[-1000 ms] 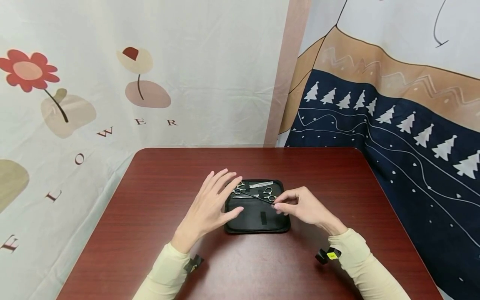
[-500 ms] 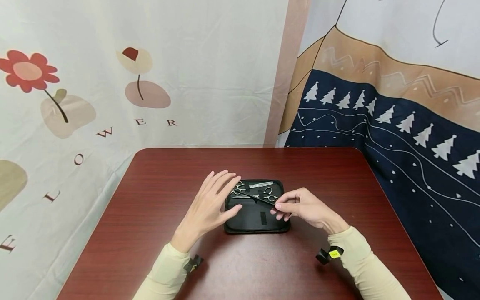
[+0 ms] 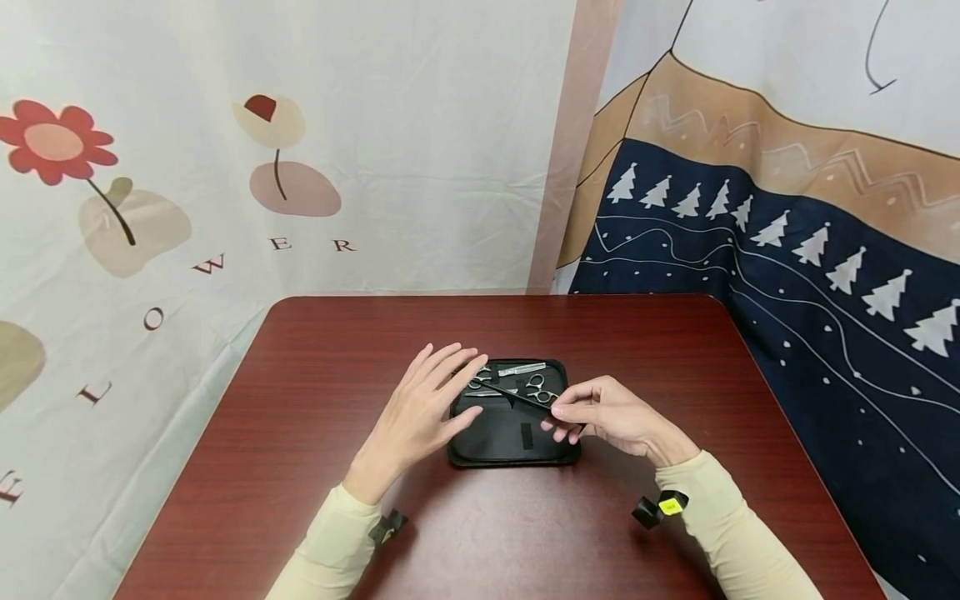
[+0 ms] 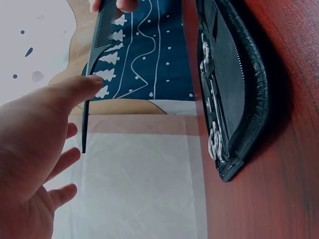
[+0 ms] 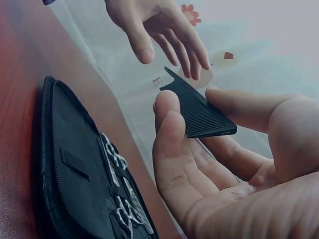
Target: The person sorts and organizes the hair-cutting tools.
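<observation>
A black tail comb (image 5: 207, 117) is pinched at its toothed part between the thumb and fingers of my right hand (image 3: 607, 417). Its thin tail (image 4: 84, 132) points toward my left hand (image 3: 420, 425). That left hand is raised with straight, spread fingers and holds nothing; in the left wrist view the thumb overlaps the comb, and contact cannot be told. Below both hands lies an open black zip case (image 3: 487, 437). Along its far half sit a pair of scissors (image 3: 537, 387) and thinning scissors (image 3: 522, 369), their handles partly covered in the head view.
The case lies on a reddish-brown table (image 3: 637, 333) with rounded far corners. Behind the table hang a pale curtain (image 3: 435, 150) with flower prints and a dark blue cloth (image 3: 675, 242) with white trees. A small black strap (image 5: 75, 164) crosses the near half of the case.
My right hand has shifted slightly to the right with the comb, and its lower fingers have moved. The left hand has barely moved. The case stays in place.
</observation>
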Demonstrator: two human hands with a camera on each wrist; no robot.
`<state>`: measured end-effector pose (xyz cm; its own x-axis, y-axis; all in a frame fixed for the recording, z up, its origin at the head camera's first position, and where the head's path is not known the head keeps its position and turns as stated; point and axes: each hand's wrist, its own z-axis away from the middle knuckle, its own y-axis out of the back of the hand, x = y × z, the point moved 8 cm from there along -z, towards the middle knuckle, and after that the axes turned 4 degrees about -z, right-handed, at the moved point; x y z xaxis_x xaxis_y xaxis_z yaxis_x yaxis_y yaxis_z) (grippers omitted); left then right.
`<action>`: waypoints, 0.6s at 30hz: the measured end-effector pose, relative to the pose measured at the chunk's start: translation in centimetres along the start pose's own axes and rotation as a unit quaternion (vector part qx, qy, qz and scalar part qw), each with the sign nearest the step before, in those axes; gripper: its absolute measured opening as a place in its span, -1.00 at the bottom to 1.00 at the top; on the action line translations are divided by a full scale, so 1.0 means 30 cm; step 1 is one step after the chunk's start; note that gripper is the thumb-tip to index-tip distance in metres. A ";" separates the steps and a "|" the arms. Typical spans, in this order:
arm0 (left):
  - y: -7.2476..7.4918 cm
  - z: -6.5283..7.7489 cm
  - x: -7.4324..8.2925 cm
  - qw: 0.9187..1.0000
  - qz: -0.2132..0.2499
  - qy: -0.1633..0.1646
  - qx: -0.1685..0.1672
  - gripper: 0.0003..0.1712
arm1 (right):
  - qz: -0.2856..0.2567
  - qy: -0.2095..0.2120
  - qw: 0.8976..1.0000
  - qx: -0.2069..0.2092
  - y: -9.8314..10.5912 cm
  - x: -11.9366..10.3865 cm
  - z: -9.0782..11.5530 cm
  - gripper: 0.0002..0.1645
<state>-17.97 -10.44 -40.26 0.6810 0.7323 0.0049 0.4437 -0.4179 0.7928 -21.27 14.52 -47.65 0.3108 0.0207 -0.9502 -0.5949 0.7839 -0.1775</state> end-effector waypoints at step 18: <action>-0.013 0.019 0.045 0.995 -0.047 -0.066 0.062 -0.73 | -0.003 -0.002 1.000 -0.013 -0.015 -0.002 0.003 -0.79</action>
<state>-16.90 -9.59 -40.91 0.7004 0.6973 -0.1523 0.5719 -0.4206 0.7043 -20.95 14.23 -47.47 0.3176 0.0193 -0.9480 -0.6126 0.7673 -0.1895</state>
